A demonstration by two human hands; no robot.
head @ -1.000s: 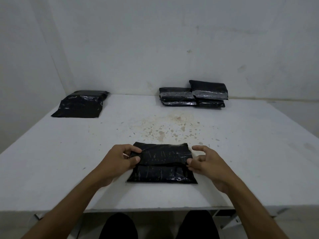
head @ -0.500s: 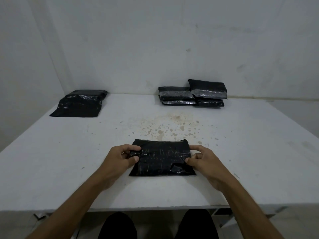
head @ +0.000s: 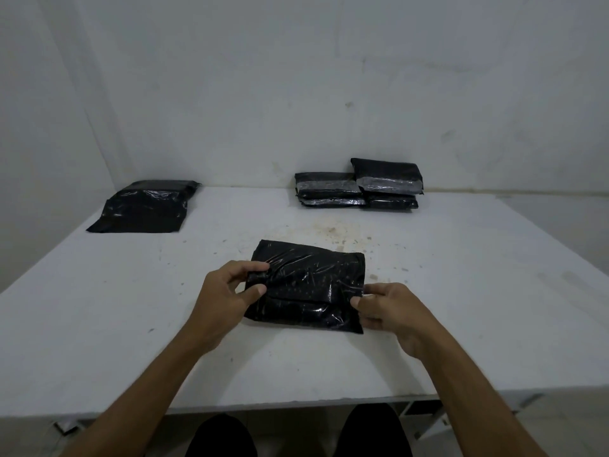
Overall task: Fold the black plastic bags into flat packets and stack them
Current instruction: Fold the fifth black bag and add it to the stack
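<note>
Head view: one camera, looking down over both forearms onto a white tabletop (head: 99, 324).
Left hand (head: 220, 300): its fingers (head: 253, 267) curl over the packet's left edge with the thumb under them, pinching a bunched bit of plastic.
Right hand (head: 392, 311): its fingers (head: 370, 288) and thumb are closed on the packet's right edge, low on that side, a pinch and no more.
Folded black bag (head: 306, 286): stretched between the two sets of fingers, a flat glossy packet, slightly skewed, with a fold line running across it just below the level of the left thumb. Whether its near edge rests on the tabletop or is lifted, I cannot tell.
Stack of folded packets (head: 359, 189): well beyond the fingers, to the far right of them against the wall, two piles side by side and touching, the right one taller.
Unfolded black bags (head: 145, 209): well beyond the left fingers, far to their left, lying flat by the corner.
Stains (head: 326, 230): brownish specks on the tabletop just past the packet's far edge.
Knees (head: 296, 433): dark trousers below the tabletop's near edge, under both wrists.
</note>
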